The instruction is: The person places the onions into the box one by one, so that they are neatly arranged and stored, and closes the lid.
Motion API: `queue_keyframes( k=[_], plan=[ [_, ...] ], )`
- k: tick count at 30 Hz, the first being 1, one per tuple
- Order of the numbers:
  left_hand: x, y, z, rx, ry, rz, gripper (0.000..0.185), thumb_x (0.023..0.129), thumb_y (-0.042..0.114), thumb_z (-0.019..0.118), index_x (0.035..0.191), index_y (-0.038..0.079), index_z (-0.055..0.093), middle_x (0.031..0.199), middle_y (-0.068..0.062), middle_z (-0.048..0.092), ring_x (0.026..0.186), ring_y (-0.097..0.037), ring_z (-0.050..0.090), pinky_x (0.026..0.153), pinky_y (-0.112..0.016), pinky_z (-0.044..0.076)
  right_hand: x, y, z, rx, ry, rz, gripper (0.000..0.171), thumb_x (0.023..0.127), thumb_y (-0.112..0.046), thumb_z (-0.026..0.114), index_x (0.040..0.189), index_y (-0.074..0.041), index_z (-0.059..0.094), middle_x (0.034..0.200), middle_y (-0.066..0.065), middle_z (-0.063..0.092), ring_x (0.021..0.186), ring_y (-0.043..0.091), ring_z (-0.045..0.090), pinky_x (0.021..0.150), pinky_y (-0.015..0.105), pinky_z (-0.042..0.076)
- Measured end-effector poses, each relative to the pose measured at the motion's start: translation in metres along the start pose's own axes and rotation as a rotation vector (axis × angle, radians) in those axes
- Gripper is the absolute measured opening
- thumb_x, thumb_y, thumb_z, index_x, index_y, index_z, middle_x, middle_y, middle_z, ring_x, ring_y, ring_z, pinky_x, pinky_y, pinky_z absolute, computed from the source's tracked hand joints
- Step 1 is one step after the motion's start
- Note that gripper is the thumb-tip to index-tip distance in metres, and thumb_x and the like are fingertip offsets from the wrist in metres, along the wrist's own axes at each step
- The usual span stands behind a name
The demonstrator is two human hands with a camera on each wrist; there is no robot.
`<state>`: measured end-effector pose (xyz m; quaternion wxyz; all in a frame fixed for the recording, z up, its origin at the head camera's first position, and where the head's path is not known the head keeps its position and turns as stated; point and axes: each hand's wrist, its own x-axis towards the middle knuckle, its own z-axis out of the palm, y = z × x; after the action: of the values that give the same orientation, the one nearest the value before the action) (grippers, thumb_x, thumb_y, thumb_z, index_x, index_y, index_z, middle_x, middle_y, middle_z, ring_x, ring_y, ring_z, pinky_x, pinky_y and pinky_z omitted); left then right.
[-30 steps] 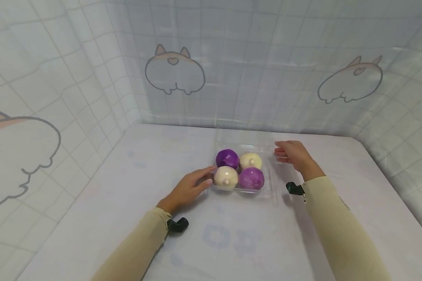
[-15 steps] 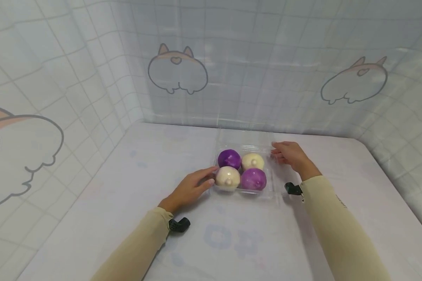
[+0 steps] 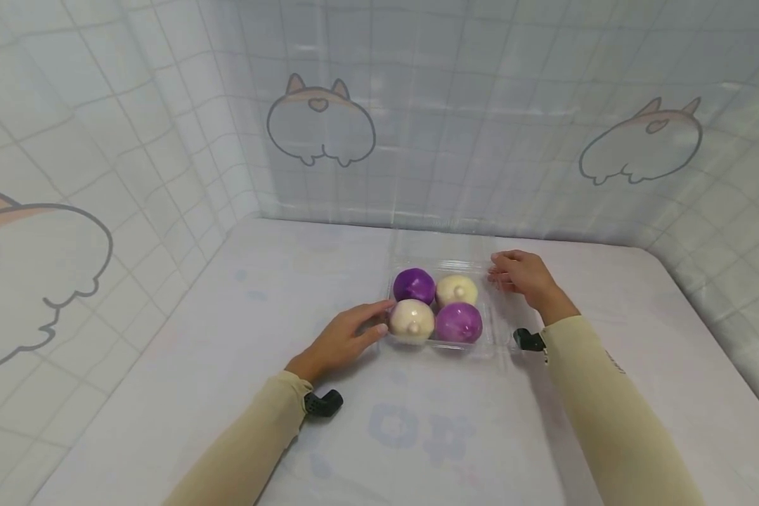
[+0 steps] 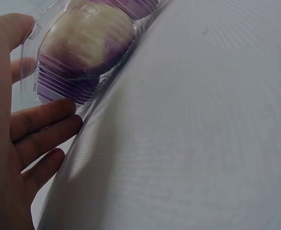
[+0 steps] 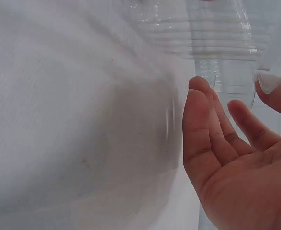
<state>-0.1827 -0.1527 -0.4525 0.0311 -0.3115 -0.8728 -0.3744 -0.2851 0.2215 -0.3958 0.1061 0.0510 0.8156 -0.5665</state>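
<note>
Head view: clear plastic clamshell box [image 3: 439,344] of four purple and white buns sits between both hands; left hand [image 3: 338,341] touches its left edge, fingers relaxed; right hand [image 3: 523,277] loosely open just beside far-right rim.

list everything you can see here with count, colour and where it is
tray: 1, clear plastic, mid table, lid open behind it
purple buns: 2, far left and near right of tray
white buns: 2, near left and far right of tray
table: 1, pale printed cloth
backdrop: 1, pale grid with cartoon prints, behind and at both sides
wrist cameras: 2, black, one at each cuff
left hand: 1, fingers straight, at tray's left edge
right hand: 1, fingers relaxed, at tray's far right corner
</note>
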Motion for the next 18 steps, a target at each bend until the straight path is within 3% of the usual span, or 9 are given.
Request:
queue_keyframes(
  k=[7, 14, 18],
  plan=[
    [0.002, -0.001, 0.001, -0.004, -0.003, -0.007, 0.05, 0.105, 0.04, 0.052, 0.152, 0.023, 0.047, 0.152, 0.007, 0.046, 0.14, -0.015, 0.041, 0.116, -0.039, 0.032, -0.007, 0.001, -0.003, 0.044, -0.002, 0.002, 0.057, 0.105, -0.036, 0.054, 0.147, 0.0, 0.041, 0.135, 0.022, 0.057, 0.116, 0.025, 0.064, 0.088, 0.026, 0.054],
    [0.003, -0.003, 0.003, 0.006, 0.0, -0.004, 0.05, 0.105, 0.041, 0.051, 0.151, 0.023, 0.047, 0.152, 0.006, 0.047, 0.14, -0.017, 0.042, 0.115, -0.041, 0.033, -0.01, 0.009, -0.004, 0.146, 0.007, -0.046, 0.05, 0.104, -0.028, 0.057, 0.141, 0.002, 0.043, 0.13, 0.022, 0.06, 0.093, 0.009, 0.071, 0.08, 0.022, 0.056],
    [0.003, -0.004, 0.002, 0.004, 0.005, -0.004, 0.05, 0.105, 0.04, 0.051, 0.151, 0.022, 0.048, 0.151, 0.005, 0.047, 0.14, -0.017, 0.043, 0.115, -0.042, 0.033, -0.012, 0.011, -0.004, 0.232, 0.033, -0.083, 0.044, 0.102, -0.021, 0.06, 0.136, 0.002, 0.044, 0.12, 0.018, 0.063, 0.086, 0.008, 0.071, 0.078, 0.023, 0.058]
  ],
)
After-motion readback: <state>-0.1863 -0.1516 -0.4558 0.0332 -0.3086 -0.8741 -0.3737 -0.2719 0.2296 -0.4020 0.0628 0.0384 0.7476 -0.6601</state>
